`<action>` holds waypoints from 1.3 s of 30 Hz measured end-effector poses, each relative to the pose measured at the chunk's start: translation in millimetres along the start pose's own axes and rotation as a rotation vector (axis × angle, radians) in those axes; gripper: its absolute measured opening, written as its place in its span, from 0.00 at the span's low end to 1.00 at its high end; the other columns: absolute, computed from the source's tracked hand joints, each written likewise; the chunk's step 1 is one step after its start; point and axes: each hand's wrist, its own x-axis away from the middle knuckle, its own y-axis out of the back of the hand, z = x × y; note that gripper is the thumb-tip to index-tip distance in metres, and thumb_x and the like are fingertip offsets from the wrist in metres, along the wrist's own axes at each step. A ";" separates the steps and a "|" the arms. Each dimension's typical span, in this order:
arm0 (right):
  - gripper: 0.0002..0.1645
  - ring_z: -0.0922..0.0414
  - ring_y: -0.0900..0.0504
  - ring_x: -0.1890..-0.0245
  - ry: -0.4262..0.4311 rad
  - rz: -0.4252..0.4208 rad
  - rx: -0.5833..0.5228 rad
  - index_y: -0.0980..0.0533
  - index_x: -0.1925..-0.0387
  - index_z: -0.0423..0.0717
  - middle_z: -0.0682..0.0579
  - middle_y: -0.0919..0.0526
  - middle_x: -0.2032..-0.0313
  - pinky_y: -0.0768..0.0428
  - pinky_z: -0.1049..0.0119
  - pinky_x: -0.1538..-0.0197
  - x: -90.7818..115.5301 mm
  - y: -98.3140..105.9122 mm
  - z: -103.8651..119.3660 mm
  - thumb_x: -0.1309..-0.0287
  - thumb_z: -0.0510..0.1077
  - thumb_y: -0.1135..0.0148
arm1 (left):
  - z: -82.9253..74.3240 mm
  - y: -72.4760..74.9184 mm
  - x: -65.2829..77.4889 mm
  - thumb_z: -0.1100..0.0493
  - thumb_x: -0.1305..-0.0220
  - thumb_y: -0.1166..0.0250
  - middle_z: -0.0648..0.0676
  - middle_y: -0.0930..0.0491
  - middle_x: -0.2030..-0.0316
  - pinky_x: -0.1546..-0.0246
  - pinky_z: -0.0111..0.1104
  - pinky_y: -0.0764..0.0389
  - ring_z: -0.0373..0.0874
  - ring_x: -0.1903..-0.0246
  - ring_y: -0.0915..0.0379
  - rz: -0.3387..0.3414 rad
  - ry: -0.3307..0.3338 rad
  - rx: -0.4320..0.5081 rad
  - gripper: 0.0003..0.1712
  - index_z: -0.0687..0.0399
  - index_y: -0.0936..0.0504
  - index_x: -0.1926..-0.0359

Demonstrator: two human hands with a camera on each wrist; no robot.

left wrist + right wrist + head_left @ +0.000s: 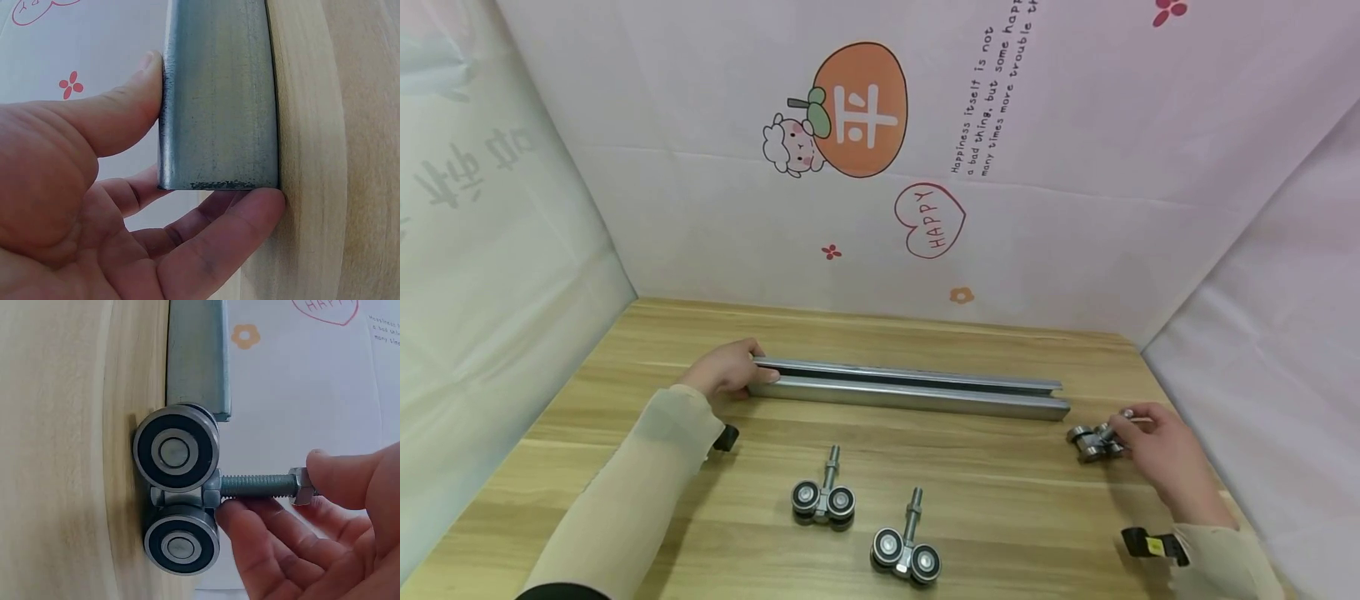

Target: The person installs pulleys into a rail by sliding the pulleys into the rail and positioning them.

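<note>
A metal C-channel rail [910, 397] lies on the wooden table with its slot facing up. My left hand [726, 371] grips its left end; in the left wrist view, the thumb lies along the rail's [219, 100] top edge and the fingers bend around the end. By the rail's right end, my right hand [1165, 450] pinches the threaded bolt [259, 485] of a roller trolley [1086, 443]. Thumb and fingers sit near its nut [302, 486], and the bolt points up. The trolley's wheels [175, 452] are close to the rail's open end; whether they touch is unclear.
Two more roller trolleys stand bolt-up on the table [1000, 500] in front of the rail: one left of centre [823, 503], one nearer me [906, 555]. A printed white cloth [737, 250] rises behind the table, with white sheets on both sides.
</note>
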 end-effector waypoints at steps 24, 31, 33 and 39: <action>0.25 0.44 0.22 0.65 0.030 -0.160 0.187 0.27 0.53 0.40 0.35 0.21 0.59 0.31 0.59 0.72 -32.7 11.0 -23.0 0.32 0.57 0.56 | 0.6 0.7 -0.6 0.49 0.42 0.34 0.59 0.27 0.61 0.66 0.39 0.24 0.51 0.66 0.29 -0.005 -0.015 -0.025 0.24 0.58 0.32 0.53; 0.23 0.48 0.22 0.71 0.034 -0.195 0.179 0.27 0.55 0.40 0.39 0.19 0.64 0.29 0.59 0.74 -45.1 10.9 -24.5 0.32 0.55 0.54 | 0.5 1.4 0.2 0.48 0.42 0.34 0.59 0.27 0.62 0.66 0.39 0.24 0.51 0.67 0.29 -0.006 -0.021 -0.044 0.25 0.58 0.32 0.53; 0.22 0.49 0.23 0.72 0.030 -0.197 0.182 0.27 0.55 0.40 0.40 0.19 0.65 0.29 0.60 0.75 -48.1 10.7 -24.9 0.32 0.54 0.54 | 0.4 1.2 0.5 0.48 0.42 0.34 0.59 0.27 0.62 0.66 0.39 0.24 0.51 0.67 0.29 -0.006 -0.020 -0.040 0.24 0.57 0.32 0.53; 0.22 0.44 0.24 0.68 0.037 -0.186 0.207 0.28 0.54 0.37 0.36 0.21 0.61 0.32 0.57 0.70 -53.4 9.7 -24.4 0.31 0.53 0.55 | 0.8 1.2 0.6 0.47 0.42 0.34 0.59 0.27 0.62 0.67 0.39 0.25 0.51 0.67 0.30 -0.001 -0.022 -0.044 0.24 0.57 0.32 0.54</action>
